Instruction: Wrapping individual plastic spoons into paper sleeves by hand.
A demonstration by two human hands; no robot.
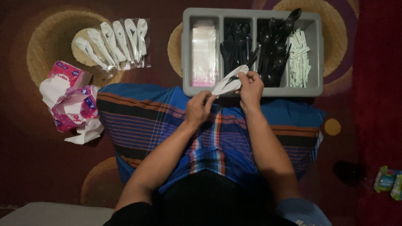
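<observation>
My left hand and my right hand both grip a white napkin-wrapped bundle held over my lap, just in front of a grey divided tray. The left hand pinches its lower end, the right hand its upper end. The tray holds a stack of clear plastic sleeves, black plastic forks, black plastic spoons and small white wrapped sticks, each in its own compartment.
Several finished white bundles in clear sleeves lie fanned out on the patterned carpet at the upper left. A torn pink and white napkin pack lies left of my striped blue cloth-covered lap. Small green packets sit at the far right.
</observation>
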